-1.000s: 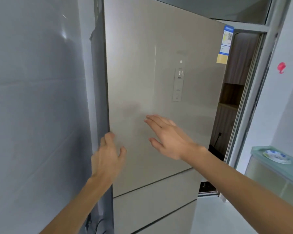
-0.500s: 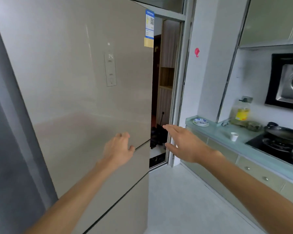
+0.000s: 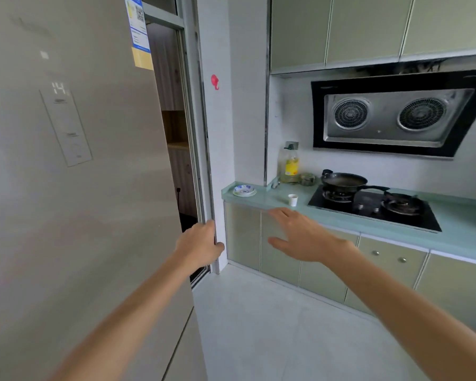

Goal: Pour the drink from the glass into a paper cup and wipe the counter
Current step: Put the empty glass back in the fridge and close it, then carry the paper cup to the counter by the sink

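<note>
The right hand is reaching forward, palm down, with its fingers straight and spread wide, holding nothing. It is hovering in front of the lower cabinets, its fingertips lying just under the counter's front edge in this view. The left hand is hanging at the right edge of the fridge door, its fingers curling loosely and its thumb pointing right. It is gripping nothing that shows, though I cannot tell whether it is touching the door edge.

The paper cup is standing upright on the counter, close to the front edge, between a dish on its left and the hob on its right. It is sitting just beyond the right hand's fingertips and apart from them. What is in the cup cannot be seen.

Farther back, an oil bottle and a small jar are standing by the wall. A black pan is resting on the hob's left burner, its handle pointing right. A hood is hanging above the hob, under the upper cabinets. A red hook is sticking to the wall left of the counter. A lit panel is showing on the fridge door, and a blue and yellow label is sticking at the door's top right corner.
</note>
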The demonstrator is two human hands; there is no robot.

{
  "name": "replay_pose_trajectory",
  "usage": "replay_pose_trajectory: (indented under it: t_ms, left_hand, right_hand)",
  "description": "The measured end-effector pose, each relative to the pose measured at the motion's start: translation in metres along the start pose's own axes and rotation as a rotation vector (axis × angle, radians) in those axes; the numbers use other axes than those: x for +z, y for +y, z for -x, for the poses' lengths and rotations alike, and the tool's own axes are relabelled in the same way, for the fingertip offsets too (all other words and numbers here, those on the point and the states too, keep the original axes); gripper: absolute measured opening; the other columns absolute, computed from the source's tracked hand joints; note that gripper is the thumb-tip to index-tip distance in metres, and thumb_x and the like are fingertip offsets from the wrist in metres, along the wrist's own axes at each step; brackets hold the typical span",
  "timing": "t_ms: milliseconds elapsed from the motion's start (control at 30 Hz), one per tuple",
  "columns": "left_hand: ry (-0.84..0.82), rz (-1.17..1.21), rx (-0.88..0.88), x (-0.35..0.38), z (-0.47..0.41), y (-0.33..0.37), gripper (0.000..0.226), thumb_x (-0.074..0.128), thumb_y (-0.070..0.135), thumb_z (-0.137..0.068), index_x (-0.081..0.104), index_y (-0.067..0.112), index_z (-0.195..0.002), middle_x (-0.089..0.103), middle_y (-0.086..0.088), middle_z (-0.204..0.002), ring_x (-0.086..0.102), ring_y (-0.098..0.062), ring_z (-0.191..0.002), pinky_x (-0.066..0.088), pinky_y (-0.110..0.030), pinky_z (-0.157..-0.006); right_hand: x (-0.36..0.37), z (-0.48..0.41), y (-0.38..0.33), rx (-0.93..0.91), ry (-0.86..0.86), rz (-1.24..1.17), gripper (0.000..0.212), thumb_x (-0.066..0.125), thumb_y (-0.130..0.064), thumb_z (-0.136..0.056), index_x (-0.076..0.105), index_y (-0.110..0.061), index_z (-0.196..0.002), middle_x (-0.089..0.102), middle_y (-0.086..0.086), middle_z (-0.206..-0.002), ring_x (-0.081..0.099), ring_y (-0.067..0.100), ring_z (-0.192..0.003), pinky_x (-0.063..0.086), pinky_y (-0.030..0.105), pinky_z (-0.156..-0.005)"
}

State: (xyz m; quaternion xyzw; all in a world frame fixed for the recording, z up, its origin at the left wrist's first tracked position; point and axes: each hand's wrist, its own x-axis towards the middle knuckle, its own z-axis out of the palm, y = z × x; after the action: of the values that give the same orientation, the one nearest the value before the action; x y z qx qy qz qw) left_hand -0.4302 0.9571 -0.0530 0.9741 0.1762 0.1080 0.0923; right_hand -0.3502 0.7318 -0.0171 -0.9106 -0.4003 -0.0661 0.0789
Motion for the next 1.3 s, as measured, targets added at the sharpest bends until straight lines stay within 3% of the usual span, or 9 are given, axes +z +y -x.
replay_pose_trajectory:
  t_ms: [167,333,633,833,1067,1300]
  left_hand:
    - [-0.018,0.129,0.156,0.006,-0.032,0.010,0.044,0.057,0.033,-0.092,0.053,0.018,-0.133,0.066,-0.002,-0.119,0.060,-0.025,-0.112,0.051,-0.038,-0.090]
    - [-0.161,0.180,0.236,0.023,-0.063,0.012,0.038,0.057,0.031,-0.092,0.056,0.020,-0.129,0.069,0.003,-0.113,0.063,-0.021,-0.105,0.051,-0.034,-0.089]
    - [-0.291,0.180,0.251,0.055,-0.144,0.018,0.037,0.059,0.032,-0.092,0.059,0.019,-0.127,0.067,-0.003,-0.116,0.063,-0.023,-0.096,0.053,-0.034,-0.086]
    - [-0.304,0.129,0.248,0.071,-0.234,0.039,0.037,0.059,0.035,-0.092,0.058,0.021,-0.127,0.065,-0.002,-0.120,0.062,-0.022,-0.107,0.052,-0.037,-0.092]
    - [-0.360,0.078,0.260,0.109,-0.325,0.080,0.038,0.060,0.035,-0.092,0.060,0.019,-0.126,0.066,-0.001,-0.117,0.062,-0.021,-0.106,0.052,-0.034,-0.091]
    - [-0.514,0.060,0.277,0.153,-0.414,0.104,0.045,0.065,0.044,-0.088,0.060,0.020,-0.126,0.061,-0.002,-0.122,0.060,-0.020,-0.107,0.051,-0.028,-0.086]
  right_hand:
    - [0.001,-0.002,0.010,0.142,-0.009,0.041,0.058,0.051,-0.043,-0.095,0.037,-0.015,-0.144,0.051,0.007,-0.139,0.050,0.029,-0.124,0.040,0.038,-0.103]
    - [0.002,-0.012,0.032,0.231,-0.031,0.055,0.052,0.050,-0.042,-0.095,0.044,-0.013,-0.138,0.058,0.011,-0.128,0.055,0.030,-0.117,0.043,0.042,-0.100]
    - [0.037,-0.078,0.082,0.288,-0.087,-0.016,0.060,0.052,-0.049,-0.094,0.040,-0.016,-0.142,0.055,0.008,-0.130,0.054,0.028,-0.121,0.046,0.044,-0.098]
    - [0.054,-0.140,0.142,0.285,-0.107,-0.023,0.061,0.051,-0.050,-0.094,0.037,-0.018,-0.145,0.054,0.008,-0.130,0.058,0.026,-0.116,0.048,0.039,-0.094]
    - [0.063,-0.201,0.225,0.357,-0.120,-0.094,0.057,0.052,-0.050,-0.094,0.041,-0.024,-0.144,0.055,0.006,-0.138,0.054,0.026,-0.123,0.045,0.042,-0.102]
    - [0.088,-0.249,0.290,0.423,-0.149,-0.129,0.061,0.054,-0.045,-0.095,0.036,-0.015,-0.145,0.057,0.011,-0.136,0.055,0.030,-0.122,0.047,0.047,-0.099]
